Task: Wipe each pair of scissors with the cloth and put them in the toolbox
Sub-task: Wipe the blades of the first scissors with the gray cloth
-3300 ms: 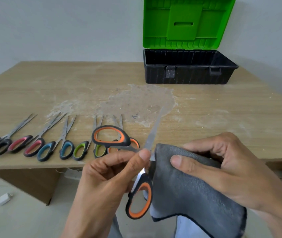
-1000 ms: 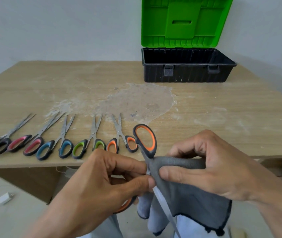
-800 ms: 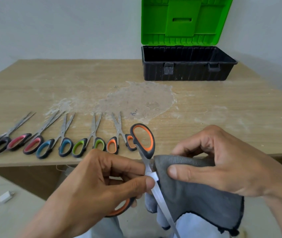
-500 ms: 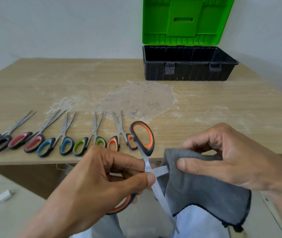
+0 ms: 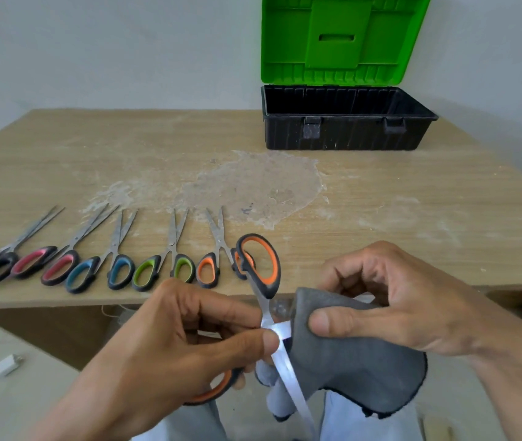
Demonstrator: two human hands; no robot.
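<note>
Before the wooden worktop (image 5: 380, 211), fingers of our left hand (image 5: 170, 354) pinch open orange-and-black-handled steel scissors (image 5: 267, 286) — fingers of our right hand (image 5: 412, 307) clamp grey cloth (image 5: 348, 370) over one blade.

The scene is taken by a single wide-angle camera worn on the head, directed forward and downward. The left hand (image 5: 170, 351), gripping the orange-handled scissors (image 5: 268, 289), and the right hand (image 5: 396, 300), pinching the grey cloth (image 5: 348, 370), are framed nearest the lens, low in the picture, with both forearms cut by the bottom edge. The table (image 5: 412, 211) is seen receding beyond the hands. A row of scissors (image 5: 122, 271) is caught just beyond and leftward of the left hand. The toolbox (image 5: 342, 132) is placed well beyond the right hand, its lid (image 5: 336, 39) cropped by the upper edge.
</note>
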